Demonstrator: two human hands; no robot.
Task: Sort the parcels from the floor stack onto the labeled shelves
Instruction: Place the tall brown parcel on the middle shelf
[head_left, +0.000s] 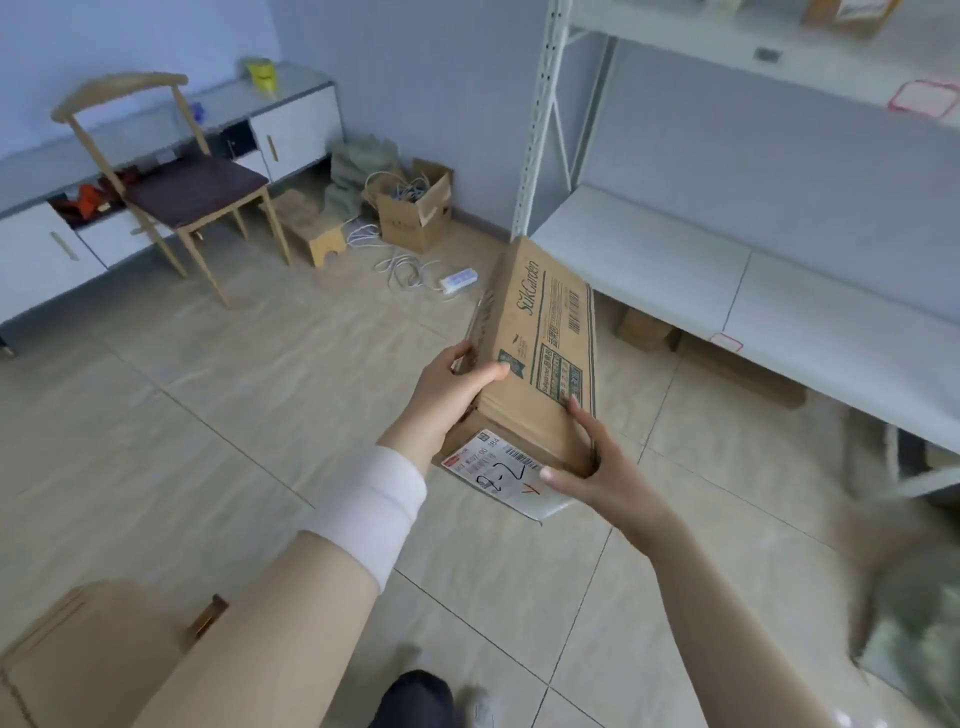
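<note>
The shelves (727, 270) stand to your right, white and mostly bare. One brown parcel sits on the top shelf (847, 13), more cartons lie under the lowest one, and pink-edged labels (923, 101) mark the shelf fronts, though you cannot read them from here. So, judging by this, little is sorted yet, and the bulk of the job is still ahead.

At your lower left, a carton (88, 654) on the floor looks like part of the stack left to do; the blurred heap at your lower right may be more of it, but that cannot be told.

You hold the box (540, 358) in the air, tilted, between you and the lowest shelf. Your left hand (447, 395) wraps its near left edge, thumb on top. Your right hand (592, 462) grips the near right corner, fingers spread. Its shipping label (498, 467) faces you, handwritten "2-2", so it still has to reach its shelf.
</note>
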